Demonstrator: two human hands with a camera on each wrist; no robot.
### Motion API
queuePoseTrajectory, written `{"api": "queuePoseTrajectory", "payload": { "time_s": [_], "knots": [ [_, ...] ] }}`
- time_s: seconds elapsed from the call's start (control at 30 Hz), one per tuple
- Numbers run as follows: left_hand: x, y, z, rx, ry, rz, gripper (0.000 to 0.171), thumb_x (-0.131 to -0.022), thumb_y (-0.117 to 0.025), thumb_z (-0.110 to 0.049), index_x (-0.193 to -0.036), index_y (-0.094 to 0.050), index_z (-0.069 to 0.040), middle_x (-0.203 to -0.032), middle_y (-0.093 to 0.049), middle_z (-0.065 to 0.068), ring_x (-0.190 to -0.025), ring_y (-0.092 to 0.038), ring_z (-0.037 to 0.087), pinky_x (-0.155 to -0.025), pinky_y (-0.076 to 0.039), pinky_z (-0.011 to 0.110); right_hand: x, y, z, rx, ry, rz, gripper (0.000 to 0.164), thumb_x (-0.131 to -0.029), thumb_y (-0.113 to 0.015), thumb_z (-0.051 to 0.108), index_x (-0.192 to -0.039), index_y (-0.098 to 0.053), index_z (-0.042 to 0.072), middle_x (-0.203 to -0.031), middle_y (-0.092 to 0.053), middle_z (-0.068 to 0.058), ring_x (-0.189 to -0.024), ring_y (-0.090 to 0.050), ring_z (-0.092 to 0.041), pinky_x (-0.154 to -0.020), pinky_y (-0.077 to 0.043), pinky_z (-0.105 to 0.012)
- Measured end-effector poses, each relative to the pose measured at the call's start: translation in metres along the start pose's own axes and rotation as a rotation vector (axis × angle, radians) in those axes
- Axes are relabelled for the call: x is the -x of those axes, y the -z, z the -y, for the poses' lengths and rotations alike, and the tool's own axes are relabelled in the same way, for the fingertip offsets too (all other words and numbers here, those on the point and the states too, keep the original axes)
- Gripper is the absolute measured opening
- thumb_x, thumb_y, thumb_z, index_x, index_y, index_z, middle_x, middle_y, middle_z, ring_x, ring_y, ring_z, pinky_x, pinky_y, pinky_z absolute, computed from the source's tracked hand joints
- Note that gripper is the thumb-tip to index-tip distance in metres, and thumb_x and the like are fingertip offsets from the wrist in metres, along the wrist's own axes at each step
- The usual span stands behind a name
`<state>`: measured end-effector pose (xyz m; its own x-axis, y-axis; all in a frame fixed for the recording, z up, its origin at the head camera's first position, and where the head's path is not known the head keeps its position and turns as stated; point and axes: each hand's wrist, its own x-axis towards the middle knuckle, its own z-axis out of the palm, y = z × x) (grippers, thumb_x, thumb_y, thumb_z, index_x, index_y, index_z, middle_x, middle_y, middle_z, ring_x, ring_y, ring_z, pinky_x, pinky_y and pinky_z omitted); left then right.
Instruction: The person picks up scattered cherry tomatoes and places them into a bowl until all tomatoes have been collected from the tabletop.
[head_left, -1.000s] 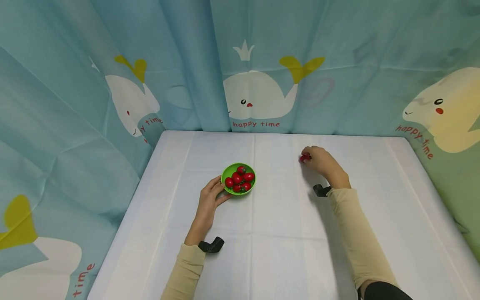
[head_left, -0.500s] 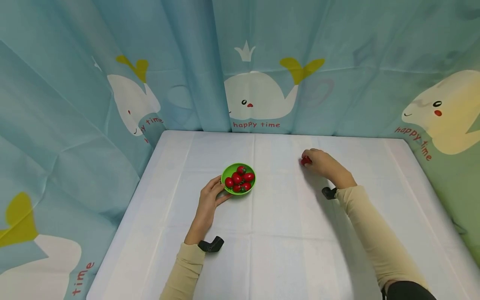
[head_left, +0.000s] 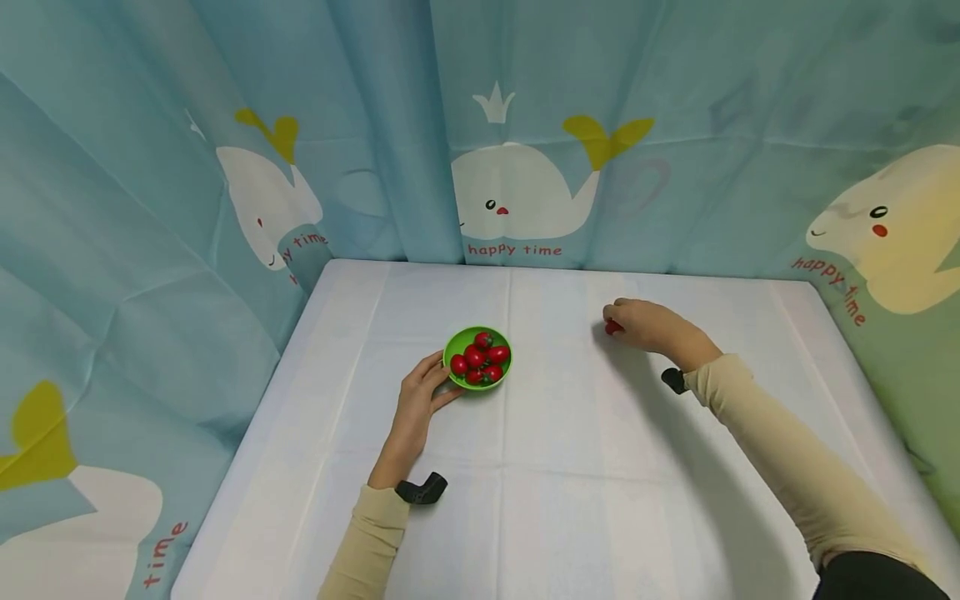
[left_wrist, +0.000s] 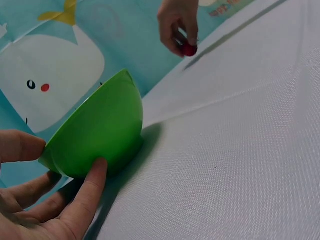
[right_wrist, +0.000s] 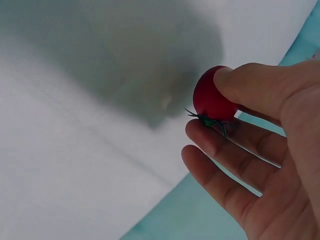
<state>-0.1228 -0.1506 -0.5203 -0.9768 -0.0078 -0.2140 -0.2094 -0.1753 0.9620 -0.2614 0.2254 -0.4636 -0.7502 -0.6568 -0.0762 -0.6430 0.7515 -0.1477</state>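
A small green bowl (head_left: 459, 340) stands on the white-covered table, with several red cherry tomatoes (head_left: 474, 357) inside. My left hand (head_left: 417, 395) holds the bowl from its left side, its fingers and thumb spread along the rim and the outer wall. In the left wrist view the green bowl (left_wrist: 102, 127) hides what it contains. To the right of the bowl, my right hand (head_left: 647, 325) pinches a single cherry tomato (right_wrist: 211, 95) between thumb and fingers, just over the cloth. Green sepals show on that tomato in the right wrist view.
The white tablecloth (head_left: 555, 467) reaches back to a blue curtain (head_left: 375, 167) printed with whales, which hangs along the table's far edge and left side. A black wrist camera (head_left: 422, 489) sits at the left cuff, another wrist camera (head_left: 674, 380) at the right.
My right hand has shifted slightly toward me with the tomato, and its forearm has swung out to the right. The left hand and the bowl have stayed in place.
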Motion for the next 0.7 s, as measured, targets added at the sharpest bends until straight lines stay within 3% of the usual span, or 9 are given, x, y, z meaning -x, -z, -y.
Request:
{"api": "queuePoseTrajectory", "payload": {
  "time_s": [0.33,0.7],
  "knots": [
    [-0.001,0.002,0.000,0.013,0.008,-0.003,0.037,-0.103,-0.051,-0.021,-0.140,-0.052,-0.018,-0.145,-0.051,0.004,-0.132,-0.054,0.024,-0.096,-0.059,0.031,-0.004,0.019,0.033,0.012,0.092,0.041,0.013,-0.087,-0.070,0.005,-0.097,-0.063,0.004,-0.084,-0.058,-0.005,-0.074,-0.054,-0.015,-0.067,-0.053,-0.030],
    [-0.001,0.002,0.001,0.003,0.004,-0.001,0.039,-0.103,-0.052,-0.022,-0.141,-0.051,-0.016,-0.147,-0.049,0.007,-0.134,-0.052,0.026,-0.098,-0.058,0.035,-0.012,0.031,0.065,-0.070,0.104,-0.042,0.020,-0.086,-0.073,0.006,-0.104,-0.065,0.006,-0.095,-0.063,-0.004,-0.085,-0.063,-0.018,-0.077,-0.058,-0.033]
  ]
}}
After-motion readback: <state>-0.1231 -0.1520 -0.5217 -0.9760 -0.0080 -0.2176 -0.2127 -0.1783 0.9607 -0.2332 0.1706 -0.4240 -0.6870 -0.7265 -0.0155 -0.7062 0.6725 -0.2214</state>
